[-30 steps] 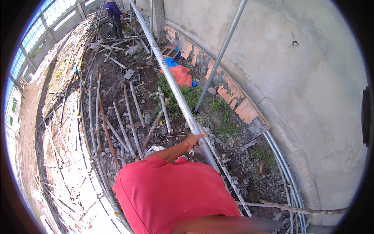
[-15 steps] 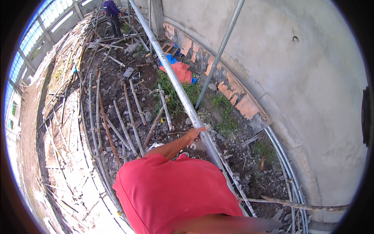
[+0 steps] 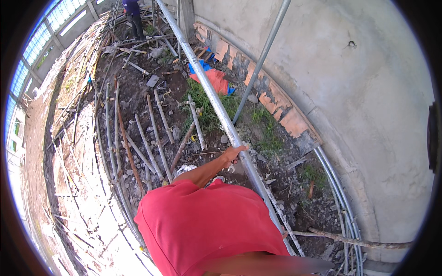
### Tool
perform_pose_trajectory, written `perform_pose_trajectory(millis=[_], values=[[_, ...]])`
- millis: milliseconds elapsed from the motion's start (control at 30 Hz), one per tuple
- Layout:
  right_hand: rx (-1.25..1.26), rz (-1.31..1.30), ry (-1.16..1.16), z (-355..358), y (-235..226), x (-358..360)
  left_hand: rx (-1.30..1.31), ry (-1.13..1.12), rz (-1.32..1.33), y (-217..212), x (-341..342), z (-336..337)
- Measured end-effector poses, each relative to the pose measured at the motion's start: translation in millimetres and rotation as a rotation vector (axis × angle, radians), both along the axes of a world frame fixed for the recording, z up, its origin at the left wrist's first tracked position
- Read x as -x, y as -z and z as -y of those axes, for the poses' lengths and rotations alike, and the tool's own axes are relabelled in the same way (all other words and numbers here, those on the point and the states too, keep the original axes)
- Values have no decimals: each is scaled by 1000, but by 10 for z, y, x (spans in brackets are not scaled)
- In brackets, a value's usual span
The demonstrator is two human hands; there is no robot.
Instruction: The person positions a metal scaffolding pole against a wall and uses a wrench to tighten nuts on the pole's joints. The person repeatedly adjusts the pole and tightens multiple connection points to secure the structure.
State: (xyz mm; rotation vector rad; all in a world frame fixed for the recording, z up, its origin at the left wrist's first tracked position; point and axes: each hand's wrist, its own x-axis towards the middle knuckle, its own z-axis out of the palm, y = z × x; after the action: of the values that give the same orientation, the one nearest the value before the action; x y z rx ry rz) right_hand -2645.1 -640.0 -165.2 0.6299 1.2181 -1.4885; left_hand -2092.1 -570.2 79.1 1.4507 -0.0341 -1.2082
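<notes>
My left hand (image 3: 235, 154) is closed round a long silver metal pipe (image 3: 205, 85). This pipe slants from the top of the view down past the right side of my red shirt (image 3: 212, 225). Just below the fingers is a small silver piece (image 3: 231, 169), shaped like a wrench end; whether the hand also holds it is unclear. My right hand does not show; the shirt covers the area where the pipe's lower part runs. A thinner grey pole (image 3: 262, 62) leans beyond the held pipe.
Several wooden poles (image 3: 156, 133) lie across rubble at left. A concrete wall (image 3: 359, 92) stands at right, with a peeling board (image 3: 281, 110) and metal pipes (image 3: 338, 193) along its foot. Red and blue sheeting (image 3: 214, 82) lies ahead. Another person (image 3: 133, 20) stands far off.
The view has shifted slightly, and the scene ahead sits a little lower and further right. My left hand keeps its grip on the pipe.
</notes>
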Motion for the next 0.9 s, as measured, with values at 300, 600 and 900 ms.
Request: perform_pose_trajectory(millis=[300,600,900], values=[[-3,-60,-27,-91,-1,28,-16,20,3,47,34,-61],[6,-235,-101,-75,-533,-320,-5,49,-5,29,16,-95],[213,94,12,-13,-1180,-1159,441,-9,-114,-253,-343,-51]])
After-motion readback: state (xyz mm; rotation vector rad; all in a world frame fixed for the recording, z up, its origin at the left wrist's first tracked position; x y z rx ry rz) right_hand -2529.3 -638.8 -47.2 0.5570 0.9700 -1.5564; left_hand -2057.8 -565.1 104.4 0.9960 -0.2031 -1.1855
